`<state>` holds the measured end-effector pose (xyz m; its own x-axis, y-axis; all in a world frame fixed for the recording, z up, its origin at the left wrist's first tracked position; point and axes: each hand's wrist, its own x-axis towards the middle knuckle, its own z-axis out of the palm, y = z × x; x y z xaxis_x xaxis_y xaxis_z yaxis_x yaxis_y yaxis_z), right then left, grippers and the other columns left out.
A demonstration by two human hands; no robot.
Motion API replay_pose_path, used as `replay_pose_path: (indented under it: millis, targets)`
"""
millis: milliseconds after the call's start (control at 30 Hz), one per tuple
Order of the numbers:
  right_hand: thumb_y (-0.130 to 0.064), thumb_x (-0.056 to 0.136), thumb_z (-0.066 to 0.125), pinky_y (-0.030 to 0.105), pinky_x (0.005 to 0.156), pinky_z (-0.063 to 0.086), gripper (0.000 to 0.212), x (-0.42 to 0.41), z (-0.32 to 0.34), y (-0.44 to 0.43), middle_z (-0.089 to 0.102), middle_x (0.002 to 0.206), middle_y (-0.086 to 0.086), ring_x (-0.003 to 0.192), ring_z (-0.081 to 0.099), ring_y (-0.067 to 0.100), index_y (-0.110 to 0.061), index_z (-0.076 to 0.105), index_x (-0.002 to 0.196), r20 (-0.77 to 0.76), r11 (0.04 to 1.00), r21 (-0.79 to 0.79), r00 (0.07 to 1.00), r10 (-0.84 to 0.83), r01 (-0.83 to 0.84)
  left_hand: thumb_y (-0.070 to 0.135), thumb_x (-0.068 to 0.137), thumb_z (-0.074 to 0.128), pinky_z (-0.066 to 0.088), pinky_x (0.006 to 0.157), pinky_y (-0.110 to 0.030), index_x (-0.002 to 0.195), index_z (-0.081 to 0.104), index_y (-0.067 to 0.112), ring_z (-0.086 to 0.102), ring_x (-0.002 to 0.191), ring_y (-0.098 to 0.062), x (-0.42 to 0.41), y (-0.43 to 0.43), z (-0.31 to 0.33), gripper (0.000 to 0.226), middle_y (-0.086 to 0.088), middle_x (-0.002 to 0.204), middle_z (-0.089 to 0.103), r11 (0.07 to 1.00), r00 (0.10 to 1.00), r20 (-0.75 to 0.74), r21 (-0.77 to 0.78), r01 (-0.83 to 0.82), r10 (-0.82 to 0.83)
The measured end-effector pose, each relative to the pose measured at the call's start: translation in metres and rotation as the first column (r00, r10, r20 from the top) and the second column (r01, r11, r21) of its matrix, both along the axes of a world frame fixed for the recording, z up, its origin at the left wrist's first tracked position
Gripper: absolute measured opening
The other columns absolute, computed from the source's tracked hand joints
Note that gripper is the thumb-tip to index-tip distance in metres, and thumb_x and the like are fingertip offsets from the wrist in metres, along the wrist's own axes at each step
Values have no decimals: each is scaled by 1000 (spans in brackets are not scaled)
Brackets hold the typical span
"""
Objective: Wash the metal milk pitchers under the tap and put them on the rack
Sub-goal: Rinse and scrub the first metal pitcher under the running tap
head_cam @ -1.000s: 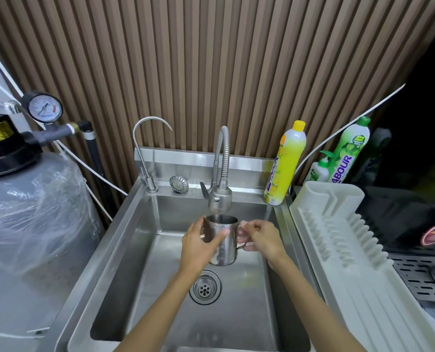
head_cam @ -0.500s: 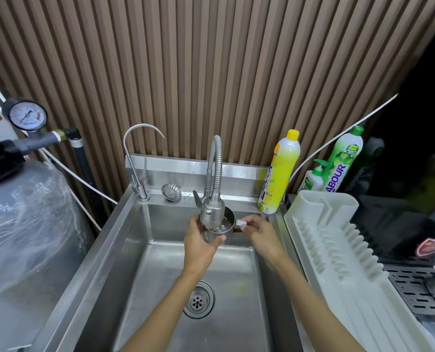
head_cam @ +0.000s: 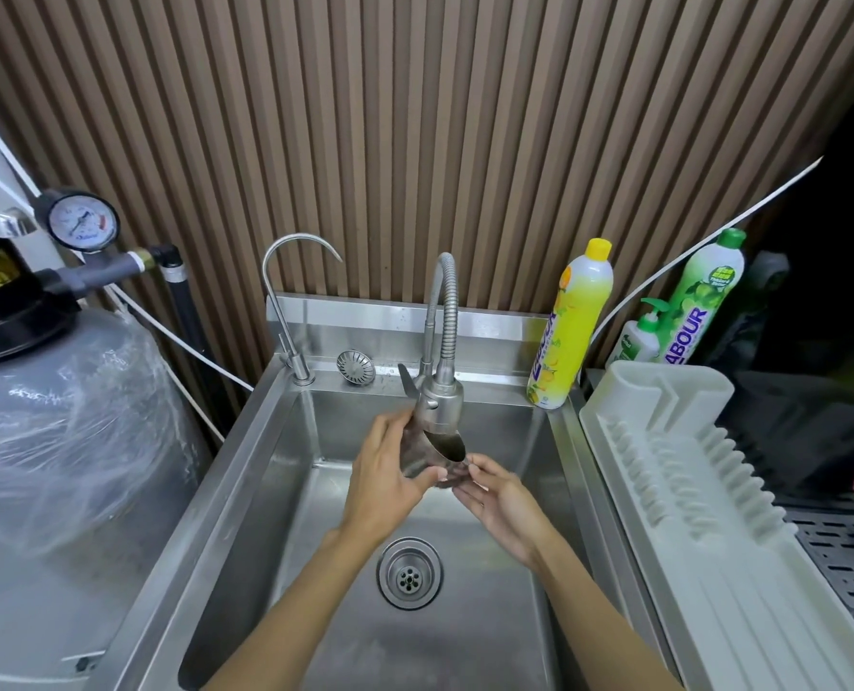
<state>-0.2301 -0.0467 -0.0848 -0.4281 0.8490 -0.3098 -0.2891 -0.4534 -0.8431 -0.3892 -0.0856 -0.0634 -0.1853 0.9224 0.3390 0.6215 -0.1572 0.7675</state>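
Okay, I see one pitcher [head_cam: 430, 451], tilted with its mouth to the right, directly under the tap [head_cam: 442, 401] head. The head overlaps its upper rim; I can't tell if they touch. Left hand [head_cam: 382, 486] wraps the body from the left with the thumb across the front, clamped on it. Right hand [head_cam: 497, 498] has curled fingertips at the lower rim. That spot is blurred, so I can't tell whether they pinch or just touch.

Edges: both hands sit mid-sink [head_cam: 265, 466], over the basin and above the drain [head_cam: 409, 573]. Left hand is well apart from the left wall. Right wrist is nearer the right wall, still apart. Back wall is just behind the pitcher. Rack [head_cam: 664, 471] sits just beside the sink's right edge.

Counts:
- 1 pitcher, 2 hands
- 2 taps: the hose one, plus a small tap [head_cam: 285, 301] back left
- 1 drain
- 1 strainer [head_cam: 356, 366] on the back ledge
- 3 bottles: yellow bottle [head_cam: 572, 326], green bottle [head_cam: 704, 291], pump bottle [head_cam: 636, 339]
- 1 rack
- 1 tank [head_cam: 65, 416] with 1 gauge [head_cam: 82, 222], left of the sink
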Motion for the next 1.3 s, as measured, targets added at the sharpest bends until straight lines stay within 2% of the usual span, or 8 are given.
replay_pose_path:
  millis: [167,300,500,667,800,967,1100,1300]
  targets:
    - [-7,95,44,27,84,50,16,7,20,-2,67,99,13,90,66,22,-6,61,94,294,998,61,954,-53,36,41,67,78,34,86,-14,126,52,15,49,97,-7,5,-6,-5,69,6,105,47,993,994,53,-79,-88,92]
    - [-7,92,51,22,67,50,18,12,48,5,67,90,11,77,65,19,0,66,98,618,972,234,771,-155,8,39,68,78,42,86,-18,119,55,13,56,93,-8,22,-9,-16,62,2,106,57,965,952,233,-217,-145,196]
    - [-11,87,53,20,68,38,26,15,80,11,62,73,2,72,57,18,-19,67,66,831,818,497,430,-352,-291,8,76,73,51,92,-41,100,47,19,59,99,-15,44,-4,-19,37,-4,112,60,944,616,765,-315,100,190]
    - [-12,90,55,16,73,38,20,15,75,22,71,94,6,81,59,13,-7,72,99,785,822,506,536,-311,-263,-7,73,71,41,105,-35,109,36,12,54,111,-16,45,11,-16,54,-6,122,53,969,600,782,-243,49,166]
    - [-9,90,55,24,91,40,20,17,59,27,68,101,3,96,58,12,-7,70,104,669,887,424,724,-170,-183,-13,64,75,44,79,-6,110,35,11,55,101,-11,39,14,-12,65,-6,114,54,983,694,699,-160,-84,173]
    - [-2,91,52,35,109,38,25,10,23,26,62,116,15,115,55,22,1,61,114,358,971,235,932,-48,-40,-1,59,82,44,92,-27,111,42,23,57,106,-17,27,10,-10,69,1,112,59,985,867,468,-66,-158,171]
    - [-3,94,46,31,100,47,23,5,6,16,64,112,20,109,61,27,1,59,112,155,997,83,988,-7,-5,22,56,84,45,98,-34,119,47,20,54,112,-14,15,5,-5,73,0,119,56,995,941,325,-52,-88,100]
    - [-11,94,49,26,77,58,18,7,10,0,70,90,9,78,71,17,-5,64,103,244,995,95,970,17,-42,48,54,80,43,87,-24,112,53,18,54,97,-9,12,-6,2,71,6,106,54,984,967,186,-64,-166,175]
